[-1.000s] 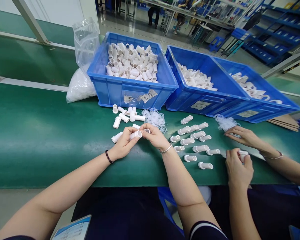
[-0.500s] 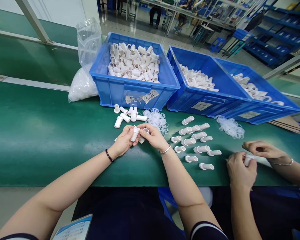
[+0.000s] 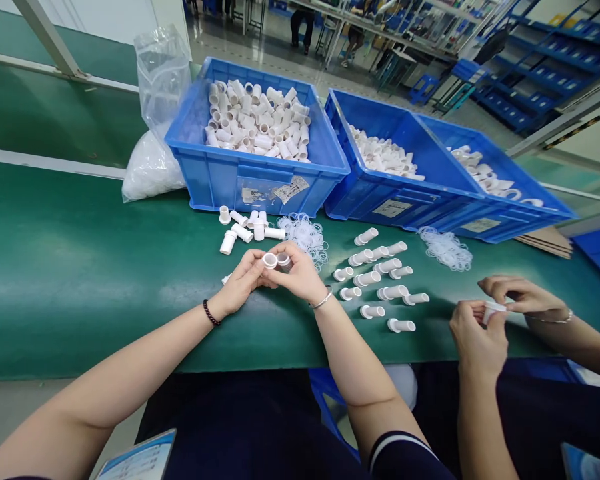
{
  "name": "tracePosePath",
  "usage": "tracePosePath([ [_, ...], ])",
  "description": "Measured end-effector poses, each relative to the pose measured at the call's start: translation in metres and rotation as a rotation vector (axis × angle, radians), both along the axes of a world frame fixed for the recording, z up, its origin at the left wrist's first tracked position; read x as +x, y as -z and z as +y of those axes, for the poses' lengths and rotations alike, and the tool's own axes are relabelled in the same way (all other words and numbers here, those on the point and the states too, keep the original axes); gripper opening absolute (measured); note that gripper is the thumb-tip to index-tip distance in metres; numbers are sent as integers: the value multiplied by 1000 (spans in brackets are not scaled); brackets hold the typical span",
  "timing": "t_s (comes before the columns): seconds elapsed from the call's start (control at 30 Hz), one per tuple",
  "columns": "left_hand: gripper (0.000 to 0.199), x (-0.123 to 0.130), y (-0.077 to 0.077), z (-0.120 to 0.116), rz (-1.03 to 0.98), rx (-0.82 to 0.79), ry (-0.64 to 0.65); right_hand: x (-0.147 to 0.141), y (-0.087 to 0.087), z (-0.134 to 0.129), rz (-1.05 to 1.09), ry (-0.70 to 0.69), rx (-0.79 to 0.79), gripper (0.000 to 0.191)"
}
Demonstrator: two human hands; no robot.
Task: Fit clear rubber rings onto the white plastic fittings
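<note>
My left hand is closed around a white plastic pipe fitting, whose round open end faces up toward me. Against it, my right hand holds a second white pipe fitting, also with its ring end showing. The fingertips of both hands meet between the two fittings, just over the green table. Behind my hands lie several loose white fittings and a heap of clear rings. To the right, several fittings stand upright in a loose group. Part of another fitting peeks out beside my left hand.
Three blue bins, the left bin, the middle bin and the right bin, hold white fittings along the back. A plastic bag leans at left. A co-worker's hands hold a white part near another ring heap.
The fitting in my left hand has tipped so its open end now faces up. My hands have drawn closer together. The whole view has shifted slightly.
</note>
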State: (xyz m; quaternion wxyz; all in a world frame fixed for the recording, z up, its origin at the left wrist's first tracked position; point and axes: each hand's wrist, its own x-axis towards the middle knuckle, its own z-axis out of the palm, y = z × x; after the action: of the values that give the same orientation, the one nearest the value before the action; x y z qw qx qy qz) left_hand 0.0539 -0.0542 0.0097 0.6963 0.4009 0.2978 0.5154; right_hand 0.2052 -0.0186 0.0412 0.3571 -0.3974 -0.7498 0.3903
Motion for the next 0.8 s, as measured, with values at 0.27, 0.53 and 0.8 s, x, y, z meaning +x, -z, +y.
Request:
tracePosePath([
  [0.27,37,5,7,1,-104,-124,-24,-15,12,-12,-118,52,387,60],
  [0.53,57,5,-1,2,-183,-151,-22,-15,10,-13,-181,-43,369,62],
  [0.8,81,1,-1,1,-163,-77,24,-16,11,-18,-169,-63,343,58],
])
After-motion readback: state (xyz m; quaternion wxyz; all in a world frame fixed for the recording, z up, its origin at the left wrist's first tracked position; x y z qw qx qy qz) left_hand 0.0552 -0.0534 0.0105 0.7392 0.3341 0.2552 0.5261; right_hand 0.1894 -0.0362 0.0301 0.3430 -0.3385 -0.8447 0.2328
